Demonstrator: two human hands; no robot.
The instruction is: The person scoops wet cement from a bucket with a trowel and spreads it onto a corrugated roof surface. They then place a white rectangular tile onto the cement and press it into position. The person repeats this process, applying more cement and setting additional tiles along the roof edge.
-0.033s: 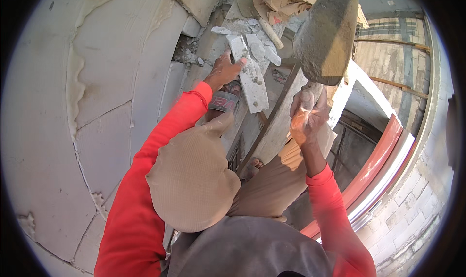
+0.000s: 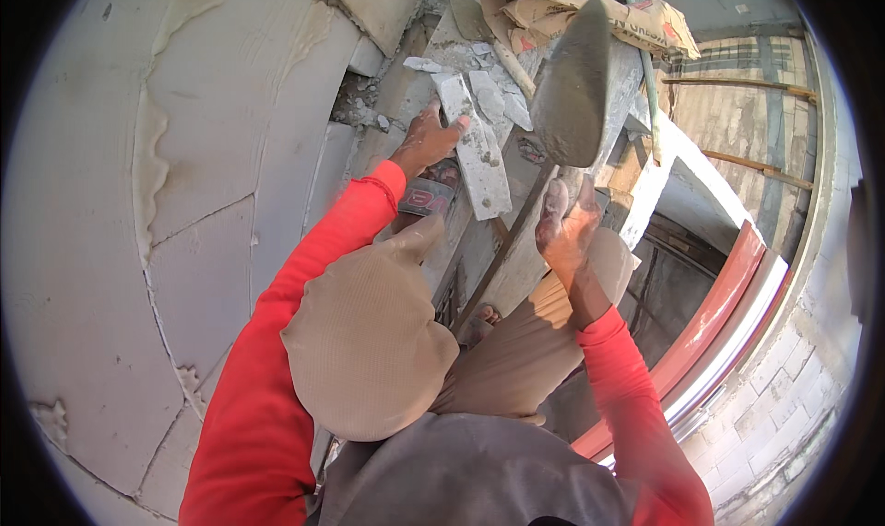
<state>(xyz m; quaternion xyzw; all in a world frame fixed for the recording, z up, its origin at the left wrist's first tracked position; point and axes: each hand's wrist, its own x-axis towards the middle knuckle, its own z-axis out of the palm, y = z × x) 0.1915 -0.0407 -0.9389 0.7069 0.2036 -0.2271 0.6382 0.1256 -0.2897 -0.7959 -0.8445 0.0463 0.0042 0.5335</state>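
My left hand (image 2: 429, 139) grips the left edge of a long pale slab piece (image 2: 477, 162), which lies among broken white chips (image 2: 502, 97) on a board. My right hand (image 2: 567, 217) is closed on the handle of a trowel (image 2: 572, 88); its broad blade, coated in grey mortar, points away from me, to the right of the slab piece. A second trowel (image 2: 507, 60) with a pale handle lies behind the chips. My feet, one in a dark sandal (image 2: 424, 199), show beside and below the slab.
A crumpled paper sack (image 2: 636, 23) lies at the top beside a thin green pole (image 2: 650, 83). A large grey block wall (image 2: 203, 249) fills the left. At right are a gap by red and white frames (image 2: 710, 314), boards (image 2: 756, 111) and a pale brick surface (image 2: 784, 388).
My right hand and trowel have shifted left and the blade has turned, showing more narrowly and uncovering more of the sack and green pole. My left hand stays at the slab piece.
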